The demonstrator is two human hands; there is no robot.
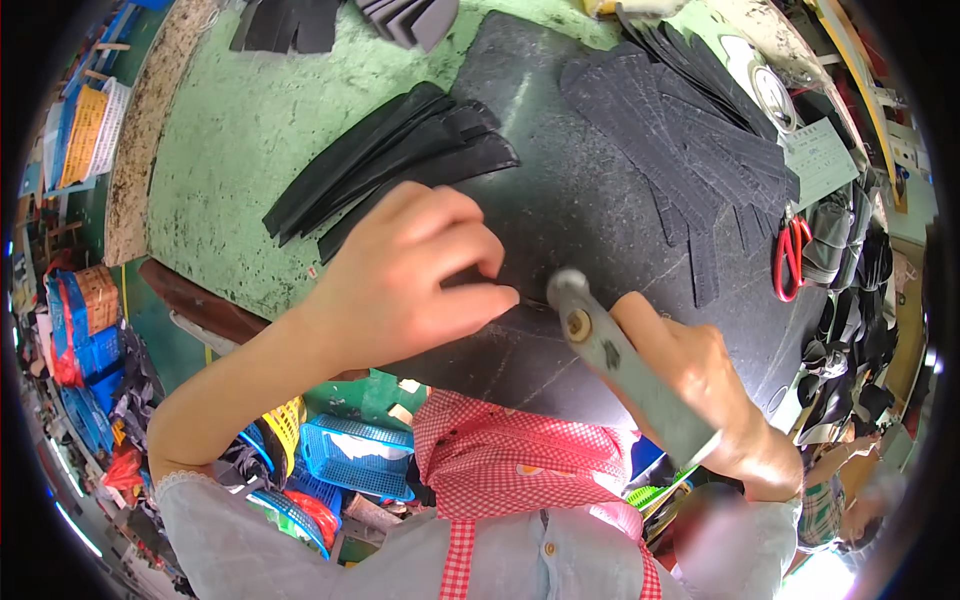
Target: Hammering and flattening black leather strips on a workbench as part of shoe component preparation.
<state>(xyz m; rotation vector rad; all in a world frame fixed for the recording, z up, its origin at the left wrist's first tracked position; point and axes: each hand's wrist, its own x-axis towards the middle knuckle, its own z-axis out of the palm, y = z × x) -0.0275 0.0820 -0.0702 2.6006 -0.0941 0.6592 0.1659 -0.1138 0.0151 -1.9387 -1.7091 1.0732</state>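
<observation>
My left hand is over the near part of a dark work mat. Its fingers are curled, with thumb and forefinger closed near the mat; what they pinch is too dark to make out. My right hand is closed on a hammer with a long grey metal head, a brass-coloured round spot and a flaring far edge. The hammer's rounded end is just right of my left fingertips. Black folded strips lie in a bundle beyond my left hand. Flat dark strips with stitch-like lines fan out at the right.
The green tabletop is worn. Red-handled scissors, a pale green paper and a round clear container lie at the right. More dark pieces lie at the far edge. Blue baskets stand below the table's near edge.
</observation>
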